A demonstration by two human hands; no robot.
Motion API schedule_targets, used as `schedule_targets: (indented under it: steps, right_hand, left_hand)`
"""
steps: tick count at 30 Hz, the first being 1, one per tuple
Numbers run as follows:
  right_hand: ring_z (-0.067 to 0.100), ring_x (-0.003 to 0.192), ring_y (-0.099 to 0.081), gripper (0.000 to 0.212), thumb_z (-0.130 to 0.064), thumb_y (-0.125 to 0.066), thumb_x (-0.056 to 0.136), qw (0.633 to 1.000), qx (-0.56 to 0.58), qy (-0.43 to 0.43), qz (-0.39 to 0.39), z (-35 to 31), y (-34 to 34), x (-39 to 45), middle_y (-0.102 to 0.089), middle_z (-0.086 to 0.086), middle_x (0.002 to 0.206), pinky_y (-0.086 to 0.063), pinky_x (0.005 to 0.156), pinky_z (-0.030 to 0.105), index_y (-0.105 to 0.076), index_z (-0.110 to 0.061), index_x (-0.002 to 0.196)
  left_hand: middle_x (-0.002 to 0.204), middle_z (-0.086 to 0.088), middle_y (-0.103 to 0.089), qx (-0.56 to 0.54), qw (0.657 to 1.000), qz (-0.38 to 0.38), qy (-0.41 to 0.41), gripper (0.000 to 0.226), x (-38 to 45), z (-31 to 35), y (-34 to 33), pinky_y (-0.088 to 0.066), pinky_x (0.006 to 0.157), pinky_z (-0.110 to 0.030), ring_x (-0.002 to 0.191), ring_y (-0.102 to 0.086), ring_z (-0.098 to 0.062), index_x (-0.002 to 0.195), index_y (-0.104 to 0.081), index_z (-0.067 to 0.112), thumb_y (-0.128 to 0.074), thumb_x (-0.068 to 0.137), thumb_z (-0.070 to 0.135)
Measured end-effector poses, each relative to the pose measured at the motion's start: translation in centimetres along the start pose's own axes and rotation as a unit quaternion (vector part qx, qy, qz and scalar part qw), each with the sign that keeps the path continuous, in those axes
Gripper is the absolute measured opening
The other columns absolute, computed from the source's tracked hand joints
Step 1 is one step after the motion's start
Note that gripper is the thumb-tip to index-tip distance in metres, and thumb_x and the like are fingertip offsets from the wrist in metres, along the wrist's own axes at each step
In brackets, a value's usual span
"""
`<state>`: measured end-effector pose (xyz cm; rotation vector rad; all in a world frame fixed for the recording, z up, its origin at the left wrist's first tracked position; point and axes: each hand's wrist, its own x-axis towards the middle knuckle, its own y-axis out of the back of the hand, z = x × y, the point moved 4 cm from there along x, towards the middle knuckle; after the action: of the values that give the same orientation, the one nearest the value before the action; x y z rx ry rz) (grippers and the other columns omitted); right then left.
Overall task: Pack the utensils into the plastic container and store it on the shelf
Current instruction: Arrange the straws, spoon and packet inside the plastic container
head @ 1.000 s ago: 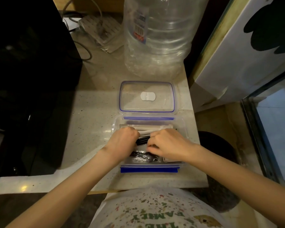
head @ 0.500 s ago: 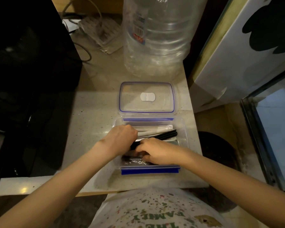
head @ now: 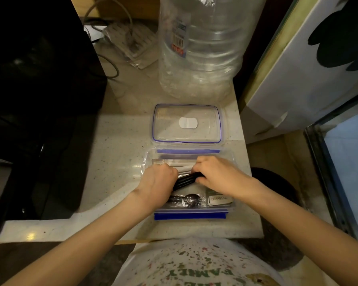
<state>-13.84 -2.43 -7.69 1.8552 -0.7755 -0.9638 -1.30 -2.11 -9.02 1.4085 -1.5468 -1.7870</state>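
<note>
A clear plastic container [head: 191, 215] with blue clips sits on the counter, its lid [head: 186, 123] lying flat just behind it. Inside are black utensil handles [head: 185, 180], a wrapped black fork [head: 187, 200], white wrapped pieces [head: 183, 165] and a small sachet [head: 219, 199]. My left hand [head: 158, 183] grips the left end of the black handles inside the box. My right hand [head: 217, 174] holds their right end, fingers curled over them. The ends of the handles are hidden under both hands.
A large clear water bottle [head: 201, 48] stands behind the lid. A black appliance [head: 35, 89] fills the left side. Cables and a power strip [head: 130, 40] lie at the back. A white cabinet side [head: 310, 65] and the counter's edge [head: 254, 203] are on the right.
My right hand has moved up and away from the front of the box onto the right end of the black handles, uncovering the wrapped fork and sachet. My left hand has barely shifted.
</note>
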Motion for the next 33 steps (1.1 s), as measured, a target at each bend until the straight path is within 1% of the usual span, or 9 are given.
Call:
schedule_targets:
  steps: [3, 6, 8, 11, 13, 18, 22, 26, 33]
  right_hand:
    - [0.021, 0.089, -0.061, 0.021, -0.019, -0.055, 0.092, 0.999, -0.033, -0.001, -0.017, 0.6, -0.7, 0.0, -0.062, 0.006, 0.104, -0.050, 0.075, 0.032, -0.067, -0.009, 0.106]
    - [0.020, 0.086, -0.062, 0.021, -0.020, -0.053, 0.094, 1.000, -0.020, -0.006, -0.019, 0.9, -0.8, 0.0, -0.064, 0.005, 0.099, -0.050, 0.074, 0.030, -0.070, -0.009, 0.100]
    - [0.020, 0.082, -0.062, 0.020, -0.018, -0.052, 0.094, 1.000, -0.021, -0.013, 0.001, 1.1, -0.5, 0.1, -0.065, 0.005, 0.094, -0.051, 0.071, 0.031, -0.070, -0.010, 0.099]
    - [0.023, 0.076, -0.064, 0.014, -0.008, -0.056, 0.089, 0.995, -0.079, -0.026, 0.053, 1.2, -0.3, 0.6, -0.067, 0.004, 0.090, -0.054, 0.063, 0.034, -0.067, -0.011, 0.097]
    - [0.026, 0.074, -0.064, 0.014, -0.003, -0.057, 0.085, 0.993, -0.101, -0.041, 0.052, 1.2, -0.5, 1.2, -0.067, 0.007, 0.090, -0.052, 0.060, 0.034, -0.066, -0.008, 0.095]
    - [0.028, 0.079, -0.064, 0.015, -0.004, -0.056, 0.086, 0.990, -0.130, -0.036, 0.036, 1.1, -0.8, 1.7, -0.066, 0.008, 0.095, -0.053, 0.067, 0.037, -0.065, -0.008, 0.098]
    - [0.030, 0.086, -0.064, 0.018, -0.010, -0.050, 0.091, 0.991, -0.127, -0.036, 0.029, 0.9, -0.8, 1.6, -0.064, 0.009, 0.105, -0.049, 0.069, 0.038, -0.058, -0.008, 0.107]
    - [0.031, 0.093, -0.064, 0.021, -0.013, -0.048, 0.092, 0.990, -0.134, -0.050, 0.013, 0.8, -0.6, 1.6, -0.064, 0.010, 0.109, -0.050, 0.074, 0.040, -0.058, -0.007, 0.109]
    - [0.031, 0.093, -0.064, 0.023, 0.002, -0.050, 0.086, 0.976, -0.200, -0.072, -0.043, 1.3, -0.9, 1.4, -0.067, 0.011, 0.104, -0.034, 0.061, 0.032, -0.064, -0.005, 0.103]
  left_hand:
    - [0.105, -0.010, -0.068, -0.016, 1.000, 0.005, -0.002, 0.018, -0.2, -0.1, -0.3, -0.052, 0.075, -0.033, 0.095, -0.065, -0.027, 0.104, -0.063, 0.013, -0.053, 0.089, 0.009]
    - [0.108, -0.010, -0.067, -0.053, 0.999, 0.009, -0.001, 0.021, -0.1, -0.5, -0.3, -0.053, 0.078, -0.034, 0.098, -0.064, -0.027, 0.108, -0.064, 0.013, -0.055, 0.089, 0.014]
    - [0.109, -0.012, -0.066, -0.073, 0.997, 0.015, 0.005, 0.023, 0.0, -0.6, 0.1, -0.052, 0.078, -0.035, 0.099, -0.063, -0.029, 0.108, -0.065, 0.011, -0.054, 0.089, 0.017]
    - [0.107, -0.012, -0.067, -0.086, 0.995, 0.050, 0.006, 0.024, 0.4, -0.5, 0.6, -0.051, 0.077, -0.037, 0.099, -0.062, -0.030, 0.104, -0.065, 0.010, -0.047, 0.089, 0.010]
    - [0.107, -0.010, -0.068, -0.096, 0.993, 0.074, 0.007, 0.025, 0.9, -0.5, 0.8, -0.050, 0.077, -0.035, 0.099, -0.063, -0.029, 0.106, -0.065, 0.011, -0.046, 0.090, 0.006]
    - [0.112, -0.008, -0.064, -0.101, 0.991, 0.089, 0.015, 0.022, 1.8, -0.8, 1.0, -0.050, 0.075, -0.035, 0.100, -0.063, -0.029, 0.109, -0.061, 0.012, -0.050, 0.090, 0.007]
    - [0.116, -0.008, -0.060, -0.109, 0.990, 0.091, 0.018, 0.023, 1.9, -0.8, 0.8, -0.050, 0.076, -0.036, 0.103, -0.062, -0.029, 0.113, -0.053, 0.012, -0.052, 0.090, 0.013]
    - [0.116, -0.008, -0.060, -0.080, 0.993, 0.085, 0.011, 0.021, 2.0, -0.6, 0.6, -0.050, 0.077, -0.036, 0.103, -0.062, -0.028, 0.112, -0.053, 0.012, -0.051, 0.091, 0.014]
    - [0.115, -0.009, -0.062, 0.006, 0.998, 0.060, -0.004, 0.023, 2.7, 0.3, 0.7, -0.049, 0.074, -0.033, 0.102, -0.064, -0.027, 0.110, -0.057, 0.008, -0.048, 0.090, 0.003]
